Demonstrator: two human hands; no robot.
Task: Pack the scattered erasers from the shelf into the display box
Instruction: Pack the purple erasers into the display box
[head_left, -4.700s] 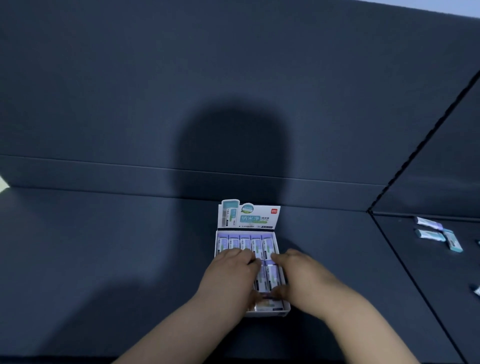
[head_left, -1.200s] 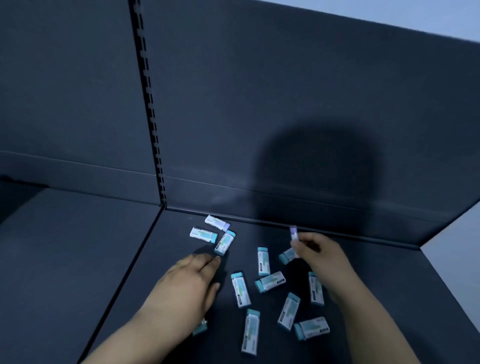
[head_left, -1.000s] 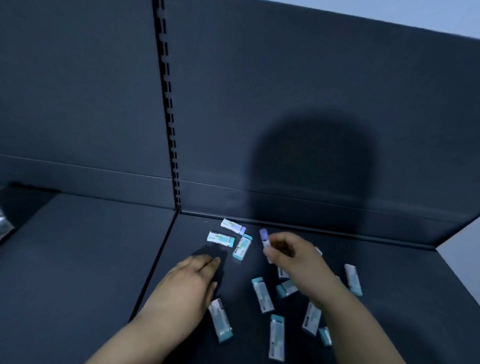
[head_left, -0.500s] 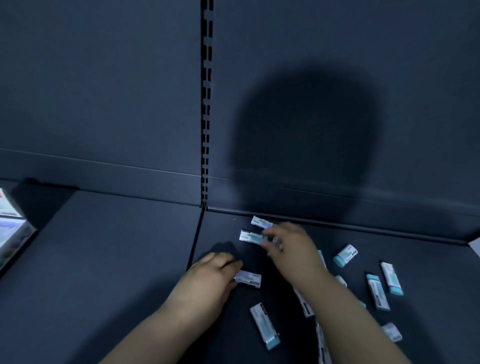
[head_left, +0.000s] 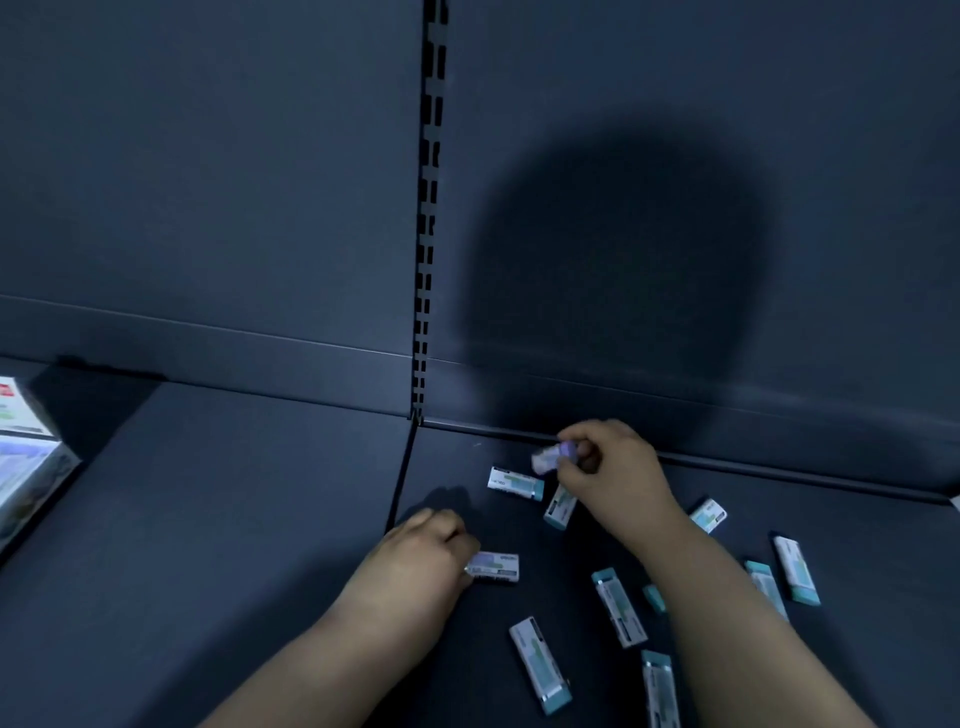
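Since half a second back, right hand (head_left: 608, 467) has picked the rearmost eraser off the shelf (head_left: 208, 519); left hand (head_left: 421, 556) has gone from fingertips touching to fingers curled on its piece

Right hand pinches purple-tipped eraser (head_left: 553, 457) between thumb and fingers, held near the back wall; long axis roughly left-right, slightly tilted, purple end toward the fingers, white end pointing left

Left hand grips white eraser (head_left: 493, 566) by its left end; it lies flat on the shelf, long axis left-right, free end pointing right

Loose erasers on the right shelf section:
- flat eraser (head_left: 516, 482), just below the pinched one, axis left-right, teal end right
- angled eraser (head_left: 560, 506), partly under the right hand, teal end toward the camera
- near eraser (head_left: 540, 665), axis near-far, teal end toward the camera
- middle eraser (head_left: 621, 608), teal end away
- far-right eraser (head_left: 797, 569), teal end toward the camera

Display box (head_left: 26, 467) at the left frame edge, well apart from both hands, mostly cut off
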